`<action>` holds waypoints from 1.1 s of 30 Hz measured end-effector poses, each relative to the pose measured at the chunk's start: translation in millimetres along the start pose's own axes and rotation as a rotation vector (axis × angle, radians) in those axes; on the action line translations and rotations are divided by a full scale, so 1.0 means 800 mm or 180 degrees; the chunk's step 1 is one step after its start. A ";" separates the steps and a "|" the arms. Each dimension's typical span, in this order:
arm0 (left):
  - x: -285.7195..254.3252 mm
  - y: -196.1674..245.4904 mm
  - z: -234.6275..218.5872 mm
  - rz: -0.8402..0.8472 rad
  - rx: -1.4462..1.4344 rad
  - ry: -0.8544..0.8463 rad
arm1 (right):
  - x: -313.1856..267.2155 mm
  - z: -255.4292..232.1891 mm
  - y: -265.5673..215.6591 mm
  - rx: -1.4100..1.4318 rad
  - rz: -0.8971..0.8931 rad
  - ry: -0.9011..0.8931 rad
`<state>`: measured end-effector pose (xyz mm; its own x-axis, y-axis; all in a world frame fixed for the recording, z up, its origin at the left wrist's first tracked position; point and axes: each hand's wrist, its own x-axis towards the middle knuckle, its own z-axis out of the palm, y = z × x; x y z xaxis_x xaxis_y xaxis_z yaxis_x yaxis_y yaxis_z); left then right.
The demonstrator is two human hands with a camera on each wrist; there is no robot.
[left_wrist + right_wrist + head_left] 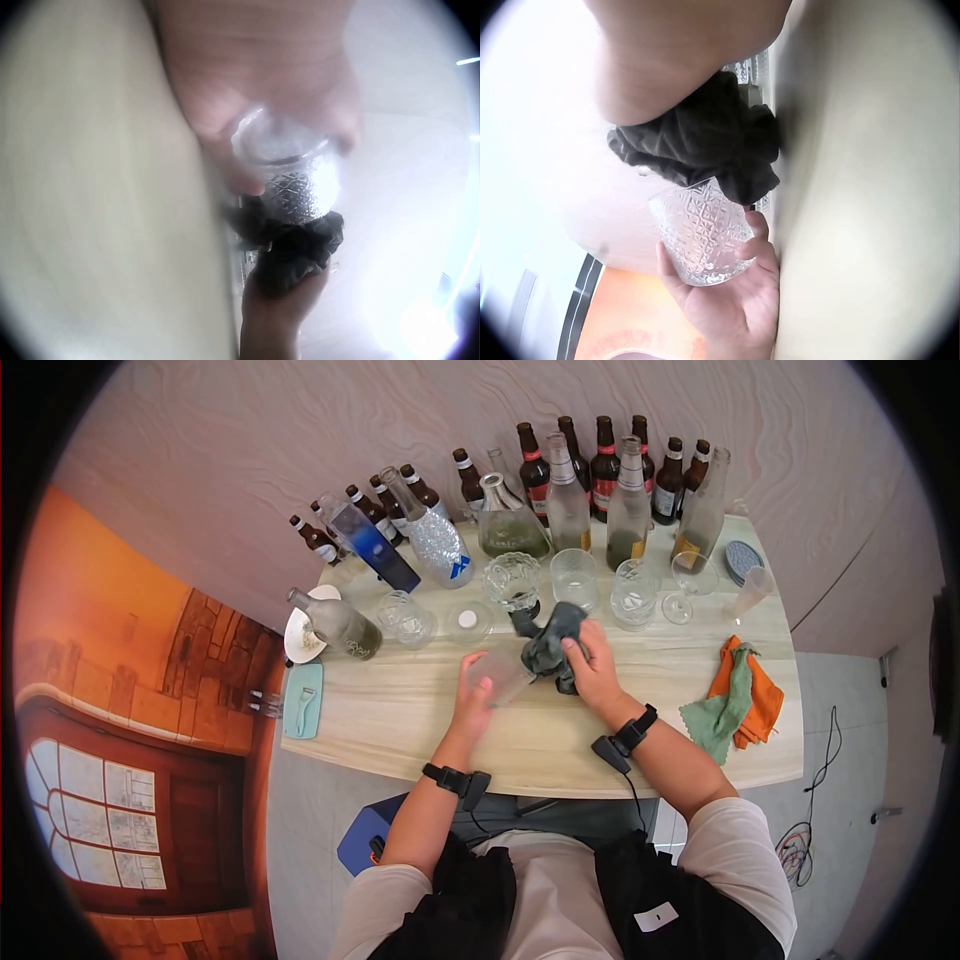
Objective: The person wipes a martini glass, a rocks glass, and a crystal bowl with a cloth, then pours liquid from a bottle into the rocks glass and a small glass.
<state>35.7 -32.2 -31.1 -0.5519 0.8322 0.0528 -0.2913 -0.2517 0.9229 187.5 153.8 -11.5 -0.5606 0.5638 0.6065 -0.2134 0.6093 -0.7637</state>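
Observation:
My left hand [474, 698] grips a clear patterned glass tumbler [503, 676] near its base, above the front middle of the table. A diamond texture covers the tumbler [705, 232] in the right wrist view, where the left fingers wrap its lower end. My right hand [596, 670] holds a crumpled dark grey cloth [552, 645] against the tumbler's open end. In the left wrist view the cloth [296, 255] bunches over the glass's far end, hiding its rim. Beyond the hands stand a cut-glass bowl [512, 582] and another tumbler [574, 580].
Brown beer bottles [604, 465] and clear bottles [628, 510] line the back. A stemmed glass [678, 608] stands right of centre. Orange [765, 705] and green [722, 715] cloths lie at right. A peeler [306, 705] lies on a teal board [312, 730] at left, near a tilted bottle [345, 628].

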 end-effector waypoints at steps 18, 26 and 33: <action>-0.002 0.003 0.005 0.0113 0.0055 -0.0034 | 0.000 0.003 -0.013 -0.0242 -0.0514 -0.1259; 0.000 0.005 0.005 0.0109 -0.0111 0.0039 | -0.010 0.014 -0.005 0.0538 0.0301 0.0640; 0.001 0.002 0.005 0.0088 0.0056 0.0013 | -0.012 0.007 -0.014 0.0884 0.0480 0.0487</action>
<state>38.2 -30.1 -27.6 -0.5627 0.8231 0.0767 -0.2622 -0.2657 0.9277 190.8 138.5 -10.4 -0.4803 0.7258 0.4924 -0.3586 0.3498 -0.8655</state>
